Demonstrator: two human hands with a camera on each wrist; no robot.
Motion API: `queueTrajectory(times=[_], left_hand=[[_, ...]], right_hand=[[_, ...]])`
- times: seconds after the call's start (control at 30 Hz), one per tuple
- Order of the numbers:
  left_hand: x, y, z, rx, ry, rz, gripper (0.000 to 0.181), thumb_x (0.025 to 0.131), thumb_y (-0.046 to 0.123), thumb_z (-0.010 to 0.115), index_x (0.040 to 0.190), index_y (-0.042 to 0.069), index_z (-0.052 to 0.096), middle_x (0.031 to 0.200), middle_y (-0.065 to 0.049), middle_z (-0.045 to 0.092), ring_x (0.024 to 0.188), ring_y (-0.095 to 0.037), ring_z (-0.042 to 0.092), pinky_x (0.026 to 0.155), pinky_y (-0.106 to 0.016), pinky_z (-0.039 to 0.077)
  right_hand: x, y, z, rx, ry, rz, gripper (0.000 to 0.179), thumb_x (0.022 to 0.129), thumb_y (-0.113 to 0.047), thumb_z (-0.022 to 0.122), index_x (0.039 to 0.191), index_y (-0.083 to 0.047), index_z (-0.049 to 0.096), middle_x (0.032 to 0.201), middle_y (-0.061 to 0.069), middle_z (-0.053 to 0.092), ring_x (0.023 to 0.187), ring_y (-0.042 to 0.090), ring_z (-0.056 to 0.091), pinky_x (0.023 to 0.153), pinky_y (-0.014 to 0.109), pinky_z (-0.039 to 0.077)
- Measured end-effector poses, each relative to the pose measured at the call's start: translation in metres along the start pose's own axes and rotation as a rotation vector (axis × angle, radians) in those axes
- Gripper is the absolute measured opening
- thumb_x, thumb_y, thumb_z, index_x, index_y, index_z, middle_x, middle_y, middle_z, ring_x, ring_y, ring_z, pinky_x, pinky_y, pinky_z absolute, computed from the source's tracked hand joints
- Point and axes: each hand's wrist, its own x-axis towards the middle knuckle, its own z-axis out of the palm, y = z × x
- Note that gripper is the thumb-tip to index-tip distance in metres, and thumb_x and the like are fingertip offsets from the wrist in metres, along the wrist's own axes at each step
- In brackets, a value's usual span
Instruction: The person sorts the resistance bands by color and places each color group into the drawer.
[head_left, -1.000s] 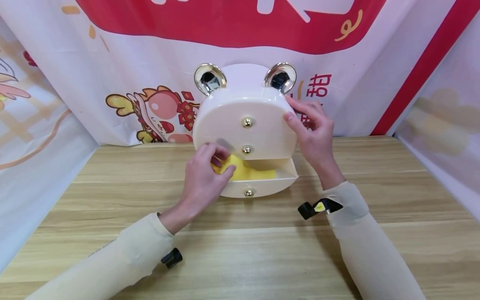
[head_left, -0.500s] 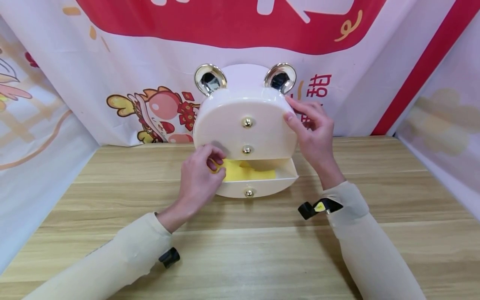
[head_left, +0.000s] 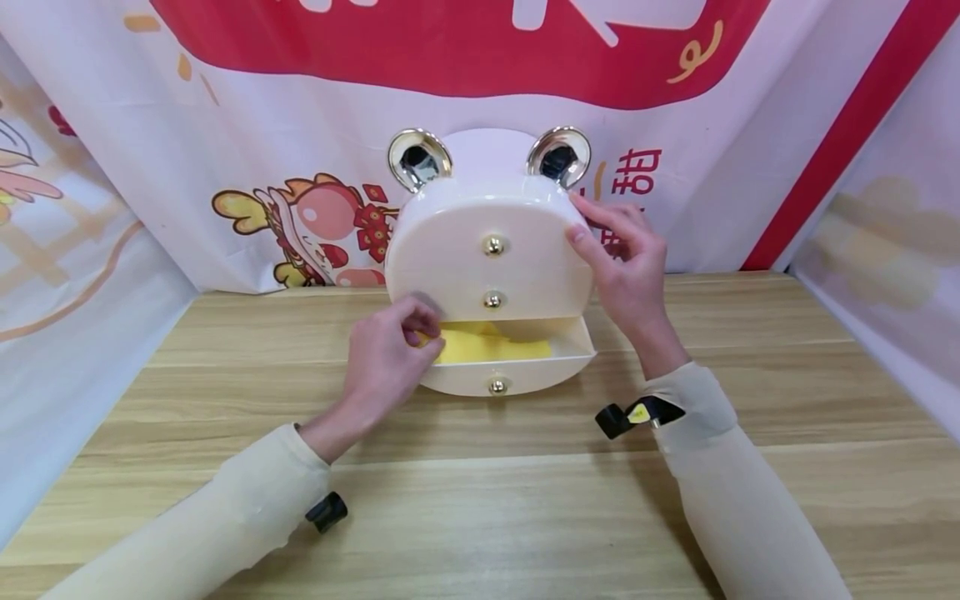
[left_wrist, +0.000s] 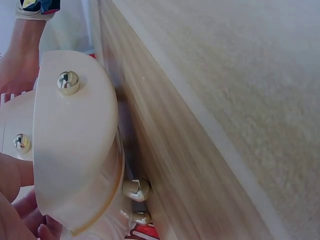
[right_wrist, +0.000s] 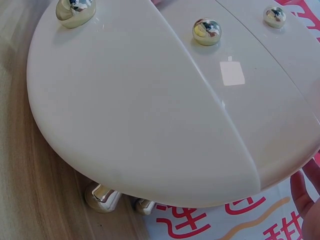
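Note:
A white, round-topped drawer box (head_left: 442, 242) with gold knobs stands upright near the back of the table. Its bottom drawer (head_left: 540, 375) is pulled out, and a yellow cloth (head_left: 491, 343) lies inside. At that drawer's left end, my left hand (head_left: 386, 354) pinches the cloth between thumb and fingers. My right hand (head_left: 630, 267) holds the box's upper right side, thumb on the front and fingers behind. In the left wrist view, the drawer front (left_wrist: 75, 135) hides the cloth and part of the left hand (left_wrist: 15, 205). Right-hand fingers (right_wrist: 302, 192) show beside the box in the right wrist view.
Two gold-rimmed ears (head_left: 420, 158) stick up from the box top, and gold feet (right_wrist: 102, 197) show beneath it. Behind hangs a printed red and white curtain (head_left: 315, 108). The wood-grain table (head_left: 510, 517) stretches in front.
My left hand has moved left along the drawer. The yellow cloth, bunched up a second ago, now lies flatter and spreads farther left. My right hand and the box have stayed put.

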Motion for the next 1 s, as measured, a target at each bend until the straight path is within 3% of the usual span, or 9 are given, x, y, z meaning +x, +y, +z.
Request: queueTrajectory(times=[0.27, 0.77, 0.87, 1.0], left_hand=[[-0.002, -0.004, -0.007, 0.012, 0.045, 0.004, 0.01, 0.091, 0.009, 0.081, 0.101, 0.008, 0.078, 0.099, -0.009, 0.081, 0.074, -0.022, 0.064, 0.064, -0.024, 0.05], [-0.008, -0.004, -0.018, -0.069, 0.081, -0.024, 0.008, 0.094, 0.008, 0.079, 0.102, 0.01, 0.079, 0.1, -0.008, 0.081, 0.075, -0.021, 0.064, 0.059, -0.02, 0.046], [-0.017, 0.001, -0.02, -0.136, 0.065, -0.072, 0.011, 0.094, 0.011, 0.08, 0.105, 0.01, 0.078, 0.103, -0.007, 0.081, 0.078, -0.021, 0.064, 0.061, -0.018, 0.048], [-0.032, 0.012, -0.018, -0.256, 0.02, -0.195, 0.017, 0.093, 0.017, 0.083, 0.107, 0.01, 0.077, 0.104, -0.006, 0.079, 0.081, -0.019, 0.064, 0.064, -0.018, 0.051]], right_hand=[[0.0, 0.0, 0.0, -0.002, 0.004, 0.004, 0.035, 0.099, -0.029, 0.072, 0.134, -0.028, 0.075, 0.119, -0.01, 0.066, 0.106, 0.013, 0.058, 0.073, 0.02, 0.051], [0.0, 0.0, 0.001, -0.005, 0.006, 0.0, 0.035, 0.099, -0.029, 0.073, 0.134, -0.029, 0.075, 0.119, -0.01, 0.065, 0.106, 0.013, 0.058, 0.073, 0.02, 0.051], [0.0, 0.0, 0.001, -0.007, 0.006, 0.001, 0.035, 0.099, -0.029, 0.072, 0.134, -0.029, 0.075, 0.119, -0.01, 0.065, 0.106, 0.013, 0.058, 0.074, 0.021, 0.052], [-0.001, 0.0, 0.001, -0.01, 0.01, -0.001, 0.035, 0.099, -0.03, 0.072, 0.134, -0.028, 0.075, 0.12, -0.009, 0.066, 0.107, 0.014, 0.058, 0.074, 0.02, 0.052]])
